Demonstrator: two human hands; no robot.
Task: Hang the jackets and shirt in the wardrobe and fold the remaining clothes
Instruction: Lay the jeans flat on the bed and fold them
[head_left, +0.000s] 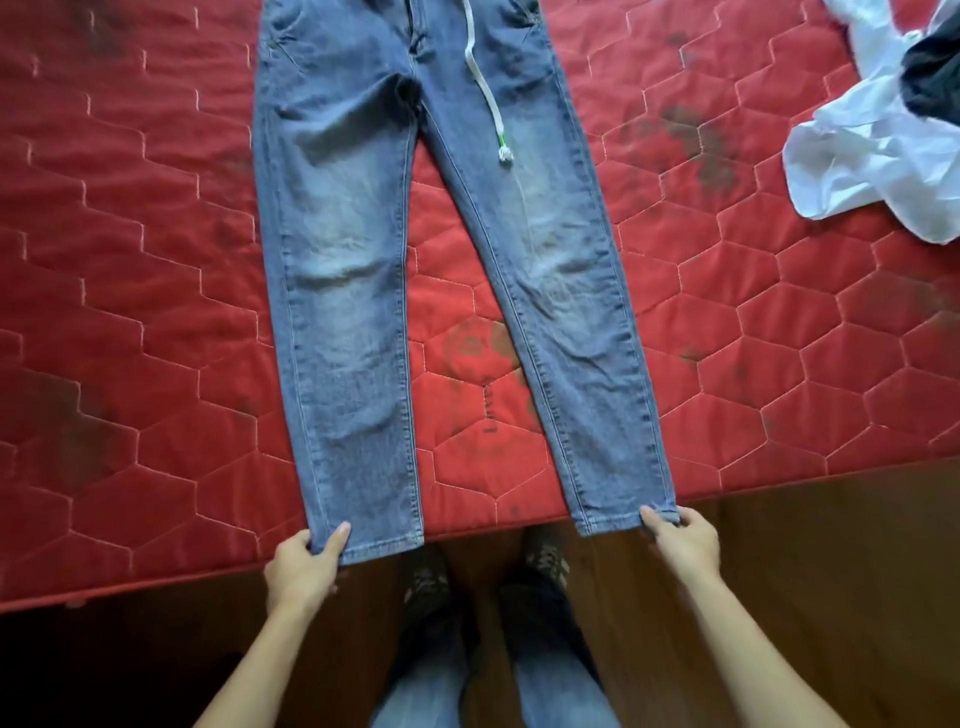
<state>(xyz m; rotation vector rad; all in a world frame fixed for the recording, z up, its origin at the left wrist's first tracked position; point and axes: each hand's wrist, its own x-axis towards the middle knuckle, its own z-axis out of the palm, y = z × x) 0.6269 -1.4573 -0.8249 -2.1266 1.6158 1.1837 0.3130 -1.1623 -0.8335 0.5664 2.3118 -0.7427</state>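
Nearby, white garment (857, 156) on mattress (130, 312), left grip (304, 564), right grip (683, 540) each pinching jeans (337, 312)

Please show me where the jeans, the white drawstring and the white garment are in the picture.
jeans (337, 312): head view, on the knee of one leg.
white drawstring (485, 93): head view, midway along the cord.
white garment (872, 156): head view, on its crumpled middle.

The jeans (353, 260) at the centre are mid-blue denim, washed paler over the thighs and knees, and a white drawstring (485, 93) with a green tip shows toward 12 o'clock. The mattress (130, 260) is red, quilted in pale-stitched hexagons and smudged with dark blotches. At 2 o'clock are a white garment (857, 156) and a black cloth (935, 73); the floor (831, 571), from 4 to 8 o'clock, is dark brown.
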